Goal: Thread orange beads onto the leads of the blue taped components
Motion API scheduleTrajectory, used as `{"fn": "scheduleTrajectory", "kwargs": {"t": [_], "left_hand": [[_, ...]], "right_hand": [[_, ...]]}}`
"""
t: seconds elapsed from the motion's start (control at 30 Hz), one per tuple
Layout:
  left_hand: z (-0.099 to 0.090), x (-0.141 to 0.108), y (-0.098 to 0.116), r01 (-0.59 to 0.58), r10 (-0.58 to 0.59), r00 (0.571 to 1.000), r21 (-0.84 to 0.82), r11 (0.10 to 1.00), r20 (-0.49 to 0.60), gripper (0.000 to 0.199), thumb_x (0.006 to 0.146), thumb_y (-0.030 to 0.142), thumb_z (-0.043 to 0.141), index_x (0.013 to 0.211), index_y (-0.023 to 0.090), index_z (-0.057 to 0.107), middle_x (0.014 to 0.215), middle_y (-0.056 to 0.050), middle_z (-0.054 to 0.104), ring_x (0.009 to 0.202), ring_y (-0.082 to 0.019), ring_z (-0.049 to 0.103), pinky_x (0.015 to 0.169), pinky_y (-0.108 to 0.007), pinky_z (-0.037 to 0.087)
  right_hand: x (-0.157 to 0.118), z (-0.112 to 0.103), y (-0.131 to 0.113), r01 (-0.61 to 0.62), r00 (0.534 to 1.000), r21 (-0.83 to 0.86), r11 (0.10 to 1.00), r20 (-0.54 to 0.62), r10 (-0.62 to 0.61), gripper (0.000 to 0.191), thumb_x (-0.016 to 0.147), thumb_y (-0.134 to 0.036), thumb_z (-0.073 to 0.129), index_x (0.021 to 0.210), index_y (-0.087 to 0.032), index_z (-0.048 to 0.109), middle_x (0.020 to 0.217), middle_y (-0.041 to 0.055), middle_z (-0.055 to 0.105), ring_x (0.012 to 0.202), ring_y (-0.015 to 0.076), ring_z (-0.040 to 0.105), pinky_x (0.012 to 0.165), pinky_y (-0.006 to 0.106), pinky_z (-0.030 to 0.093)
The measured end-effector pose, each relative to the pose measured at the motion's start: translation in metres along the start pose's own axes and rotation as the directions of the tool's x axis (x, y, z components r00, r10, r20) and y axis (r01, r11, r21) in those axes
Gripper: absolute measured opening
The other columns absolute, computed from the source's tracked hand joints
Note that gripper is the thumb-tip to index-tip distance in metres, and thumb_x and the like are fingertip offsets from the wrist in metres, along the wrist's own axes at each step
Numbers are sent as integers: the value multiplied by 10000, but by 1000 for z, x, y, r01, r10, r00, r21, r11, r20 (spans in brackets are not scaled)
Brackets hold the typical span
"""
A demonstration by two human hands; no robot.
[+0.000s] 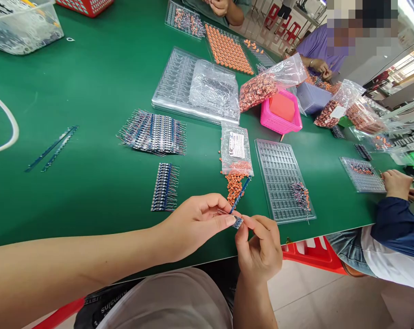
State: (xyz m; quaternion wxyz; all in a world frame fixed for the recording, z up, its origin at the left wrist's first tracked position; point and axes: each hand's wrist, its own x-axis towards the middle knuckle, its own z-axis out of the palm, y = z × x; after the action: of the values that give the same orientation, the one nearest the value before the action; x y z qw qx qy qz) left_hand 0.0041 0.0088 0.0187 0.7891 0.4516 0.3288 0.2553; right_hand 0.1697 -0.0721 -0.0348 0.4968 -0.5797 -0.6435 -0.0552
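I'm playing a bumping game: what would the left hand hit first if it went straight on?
Probably the right hand, its fingertips just past the board at the thumb tip of the left hand. Depth is hard to judge.

A: Bare hands at work in front of me: how many?

B: Two, a left hand point(203, 217) and a right hand point(263, 249); with them, one slim blue strip point(241, 195) and one small blue-and-white board block point(238, 222).

A: Stacks of wire-legged, blue-and-white boards point(155, 132) point(164, 187)?

B: Two, plus two narrow dark-blue strips point(45, 152) point(58, 151) lying apart.

A: Baskets and bins, from where I stand?

B: Two baskets, one bright-pink plastic basket point(266, 119) and one red perforated plastic basket point(86, 6); one clear plastic tub point(25, 34); one lavender plastic bin point(311, 98).

A: Other people point(236, 16) point(316, 39) point(396, 233)?

B: Three.
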Motion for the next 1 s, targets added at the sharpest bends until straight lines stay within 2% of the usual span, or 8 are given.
{"fn": "scheduleTrajectory", "kwargs": {"t": [0.17,0.3,0.47,0.57,0.77,1.0], "left_hand": [[-1,0,1,-40,41,999,148,988,-6,150,866,329,644,838,182,626,892,-32,727,892,-187,679,871,-330,550],[-4,-2,-3,-225,220,974,397,890,60,140,926,285,584,917,182,678,924,-37,758,904,-182,696,864,-308,545],[-8,-4,-11,-496,472,862,490,717,184,87,947,157,566,960,188,646,1002,-50,769,932,-158,719,864,-275,556],[-10,-4,-14,-586,546,799,530,613,252,119,943,94,559,988,187,617,1050,-78,769,960,-167,712,867,-290,567],[-11,-3,-15,-666,612,713,601,442,341,185,926,38,550,1024,190,592,1079,-101,772,960,-178,704,862,-310,592],[-11,-3,-14,-721,617,630,649,242,471,231,914,2,505,1057,172,568,1096,-139,777,1059,-211,725,1013,-393,572]], "right_hand": [[3,-2,-2,25,998,72,997,49,-29,394,853,6,658,1137,-266,692,899,23,668,758,153,645,614,301,549],[3,-3,-1,-69,996,147,987,62,61,346,876,-24,648,1112,-272,696,895,23,661,755,153,647,589,293,547],[1,-2,2,-140,990,181,973,38,136,197,886,-96,674,1003,-255,678,845,19,656,709,156,640,560,294,545],[0,-2,1,-148,989,169,975,29,145,187,881,-89,674,985,-244,666,823,12,650,713,153,637,554,279,532],[2,-3,-1,-175,984,143,974,47,170,160,897,-95,658,966,-239,658,816,7,641,722,147,640,568,269,523],[6,-3,0,-247,968,238,939,100,230,141,899,-93,660,934,-230,661,799,-2,623,713,136,606,579,264,484]]}}
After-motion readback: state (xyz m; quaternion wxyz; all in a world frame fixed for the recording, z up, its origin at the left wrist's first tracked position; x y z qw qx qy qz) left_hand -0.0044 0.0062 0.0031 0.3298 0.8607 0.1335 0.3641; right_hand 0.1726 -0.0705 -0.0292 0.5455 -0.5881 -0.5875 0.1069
